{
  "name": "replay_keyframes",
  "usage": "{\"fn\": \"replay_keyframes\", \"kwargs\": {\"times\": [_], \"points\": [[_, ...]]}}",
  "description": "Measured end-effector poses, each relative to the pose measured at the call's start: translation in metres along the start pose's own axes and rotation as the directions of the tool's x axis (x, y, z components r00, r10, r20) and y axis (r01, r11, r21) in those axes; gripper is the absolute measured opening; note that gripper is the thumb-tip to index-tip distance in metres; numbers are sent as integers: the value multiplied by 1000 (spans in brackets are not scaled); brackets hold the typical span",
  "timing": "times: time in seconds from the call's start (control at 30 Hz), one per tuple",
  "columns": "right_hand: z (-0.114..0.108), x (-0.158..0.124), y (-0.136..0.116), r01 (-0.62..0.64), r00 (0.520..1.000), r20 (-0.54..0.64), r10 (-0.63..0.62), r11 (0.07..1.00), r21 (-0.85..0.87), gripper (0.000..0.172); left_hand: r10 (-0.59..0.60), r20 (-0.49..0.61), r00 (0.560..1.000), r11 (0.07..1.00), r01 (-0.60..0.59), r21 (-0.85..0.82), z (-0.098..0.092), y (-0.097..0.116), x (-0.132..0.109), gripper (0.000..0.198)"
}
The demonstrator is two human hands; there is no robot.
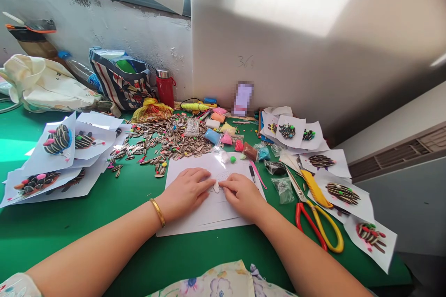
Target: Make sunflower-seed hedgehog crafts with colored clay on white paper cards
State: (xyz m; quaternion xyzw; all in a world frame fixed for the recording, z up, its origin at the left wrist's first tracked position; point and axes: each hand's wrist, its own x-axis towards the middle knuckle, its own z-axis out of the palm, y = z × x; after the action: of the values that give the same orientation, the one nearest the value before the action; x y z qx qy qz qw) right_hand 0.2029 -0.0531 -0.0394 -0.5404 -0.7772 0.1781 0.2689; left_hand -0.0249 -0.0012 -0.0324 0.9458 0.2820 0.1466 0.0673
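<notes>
A white sheet of paper [195, 216] lies on the green table [69, 222] in front of me. My left hand [184, 192] rests on it with fingers curled, the fingertips pressing a small pale lump of clay [216, 186] on the paper. My right hand [242, 194] is closed in a pinch on the same lump from the right. A gold bangle [157, 212] sits on my left wrist. Just beyond the paper a heap of striped sunflower seeds [167, 141] is spread out.
Finished seed-and-clay pictures on paper lie left [57, 141] and right [343, 192]. Red-and-yellow scissors [315, 218] and a yellow utility knife [313, 188] sit right of the sheet. Clay packets [218, 132], a red flask [165, 88] and bags [120, 79] line the wall.
</notes>
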Motion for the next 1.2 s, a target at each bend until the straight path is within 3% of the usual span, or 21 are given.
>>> {"fn": "replay_keyframes", "kwargs": {"times": [0.37, 0.6, 0.8, 1.2], "points": [[0, 1, 3, -18, 1000, -19, 20, 998, 59, 32, 4, 14, 1000, 1000, -4, 3, 0, -1, 0, 34], [1, 2, -1, 16, 999, 28, -16, 1000, -16, 37, 3, 0, 1000, 1000, -3, -3, 2, -2, 0, 36], [-1, 2, 2, -41, 999, -7, 42, 996, 84, 35, -7, 15, 1000, 999, 8, -44, -2, -1, 1, 35], [0, 2, -2, -5, 999, 33, 6, 999, -39, 38, -6, 9, 1000, 999, 6, -45, -4, 1, 1, 34]]}}
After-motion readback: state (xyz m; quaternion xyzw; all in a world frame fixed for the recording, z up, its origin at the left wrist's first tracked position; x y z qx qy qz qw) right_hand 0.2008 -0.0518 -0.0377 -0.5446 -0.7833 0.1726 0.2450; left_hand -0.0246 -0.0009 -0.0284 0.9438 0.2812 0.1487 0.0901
